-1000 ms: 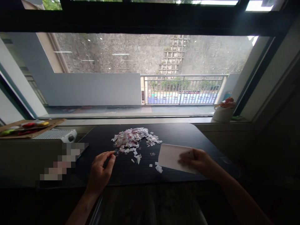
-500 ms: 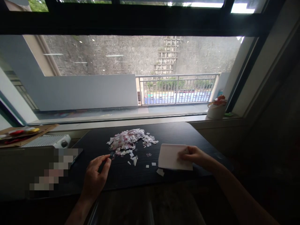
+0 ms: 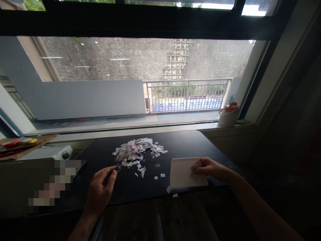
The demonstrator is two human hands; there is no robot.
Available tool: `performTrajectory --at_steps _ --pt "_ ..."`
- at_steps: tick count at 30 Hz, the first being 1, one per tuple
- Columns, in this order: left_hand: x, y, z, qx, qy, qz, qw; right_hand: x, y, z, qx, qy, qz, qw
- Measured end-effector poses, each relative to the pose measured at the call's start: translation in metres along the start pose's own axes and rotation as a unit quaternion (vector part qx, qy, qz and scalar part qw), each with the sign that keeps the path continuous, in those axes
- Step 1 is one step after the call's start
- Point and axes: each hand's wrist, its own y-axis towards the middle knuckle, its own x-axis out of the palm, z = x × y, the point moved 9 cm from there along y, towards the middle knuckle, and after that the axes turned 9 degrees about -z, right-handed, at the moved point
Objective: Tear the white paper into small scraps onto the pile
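Observation:
My left hand is left of the paper heap, thumb and forefinger pinched at a small dark piece whose kind I cannot make out. My right hand grips a flat white rectangular card by its right side, low over the front of the table. A heap of small cut paper scraps, white and pinkish, lies in the middle of the black table. Several loose scraps lie between the heap and the card. Below the card's left corner, one scrap is at the table's front edge.
A white container with an orange top stands on the windowsill at right. At left are a white heater, brown cardboard with red and yellow items, and a blurred-out patch. The window spans the back.
The white card in my right hand has come down and nearer to me, its face tilted more upright. Scraps beneath its corner have slid toward the front edge. My left hand stays about the same.

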Motion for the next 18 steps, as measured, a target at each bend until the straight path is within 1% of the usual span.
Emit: performTrajectory --at_steps 3,7,11,16,18 --pt "0.000 0.000 0.000 0.001 0.001 0.000 1.000 -0.001 0.001 -0.004 -0.015 0.005 0.000 1.000" --pt "0.001 0.000 -0.003 -0.007 0.002 -0.003 1.000 0.002 0.013 -0.008 -0.029 0.001 0.014 0.999" --pt "0.001 0.000 -0.004 -0.012 0.000 -0.002 1.000 0.011 0.022 -0.006 -0.020 -0.024 -0.016 0.999" --pt "0.001 0.000 -0.003 -0.007 -0.004 0.001 1.000 0.010 0.007 -0.002 -0.006 -0.046 -0.057 0.997" --pt "0.001 0.000 -0.003 -0.006 -0.003 0.001 1.000 0.007 0.001 -0.002 -0.005 -0.057 -0.063 0.996"
